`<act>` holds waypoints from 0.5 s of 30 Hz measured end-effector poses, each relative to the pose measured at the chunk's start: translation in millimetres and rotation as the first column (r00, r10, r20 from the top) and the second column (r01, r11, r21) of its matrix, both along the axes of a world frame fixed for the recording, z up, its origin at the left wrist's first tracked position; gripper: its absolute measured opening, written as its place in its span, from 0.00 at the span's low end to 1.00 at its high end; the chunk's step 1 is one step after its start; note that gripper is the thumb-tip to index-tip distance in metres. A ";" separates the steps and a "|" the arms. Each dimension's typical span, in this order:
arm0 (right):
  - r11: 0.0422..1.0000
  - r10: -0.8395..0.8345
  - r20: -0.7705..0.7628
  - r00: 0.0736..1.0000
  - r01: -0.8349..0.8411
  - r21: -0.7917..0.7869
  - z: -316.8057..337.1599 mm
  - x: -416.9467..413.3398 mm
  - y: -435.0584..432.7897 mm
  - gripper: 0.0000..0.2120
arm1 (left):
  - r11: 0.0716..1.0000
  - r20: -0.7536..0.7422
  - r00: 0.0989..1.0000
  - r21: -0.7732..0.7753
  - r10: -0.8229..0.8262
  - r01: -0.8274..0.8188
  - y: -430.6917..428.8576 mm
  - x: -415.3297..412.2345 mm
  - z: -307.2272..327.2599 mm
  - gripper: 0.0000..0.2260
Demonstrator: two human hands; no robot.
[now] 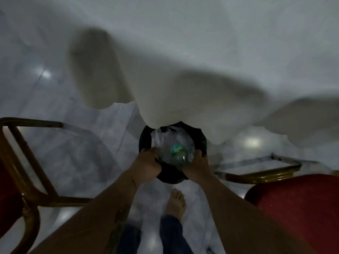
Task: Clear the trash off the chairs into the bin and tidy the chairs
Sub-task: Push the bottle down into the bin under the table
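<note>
A round black bin (199,137) lined with a black bag stands on the floor straight below me, its far edge tucked under a hanging white tablecloth (183,99). Clear plastic trash (175,148) with a green label fills the bin's top. My left hand (147,163) grips the near left rim of the bin. My right hand (197,166) grips the near right rim. A red padded chair seat (297,202) with a gold frame shows at the lower right. Another gold chair frame (27,158) with a red edge stands at the left.
The white cloth drapes across the whole upper view and hides what lies behind it. The glossy pale tiled floor (88,149) reflects ceiling lights. A bare foot (176,203) and blue trouser legs stand just behind the bin, between the two chairs.
</note>
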State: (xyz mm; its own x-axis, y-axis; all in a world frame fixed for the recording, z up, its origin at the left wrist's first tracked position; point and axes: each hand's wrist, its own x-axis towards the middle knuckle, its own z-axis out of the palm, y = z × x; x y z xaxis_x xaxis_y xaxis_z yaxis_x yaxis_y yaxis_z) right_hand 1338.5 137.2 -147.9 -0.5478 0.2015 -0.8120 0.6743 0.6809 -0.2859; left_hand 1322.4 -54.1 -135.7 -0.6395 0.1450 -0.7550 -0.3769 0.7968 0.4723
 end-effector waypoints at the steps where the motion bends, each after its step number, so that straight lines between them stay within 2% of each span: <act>1: 1.000 -0.005 -0.001 1.000 0.005 -0.024 0.3 -0.7 2.0 0.37 | 1.000 0.000 1.000 -0.012 -0.024 0.024 -1.8 1.1 1.1 0.19; 4: 0.997 -0.021 0.013 1.000 0.021 -0.074 7.5 -2.9 9.6 0.35 | 0.997 -0.021 0.997 -0.041 -0.073 0.072 -2.5 2.8 7.9 0.11; 8: 0.993 0.006 -0.031 0.999 -0.010 -0.121 20.6 -5.9 20.3 0.22 | 0.995 -0.095 0.994 -0.090 -0.053 0.045 -2.9 0.2 32.5 0.19; 11: 0.985 0.100 -0.076 0.992 -0.110 -0.133 35.3 -9.0 16.7 0.16 | 0.997 -0.082 0.996 -0.061 -0.043 0.038 -4.7 2.9 59.7 0.18; 15: 0.952 0.262 -0.131 0.956 -0.278 -0.129 73.5 -11.1 -5.0 0.24 | 0.995 -0.173 0.981 -0.035 0.087 -0.095 -19.1 11.4 114.0 0.12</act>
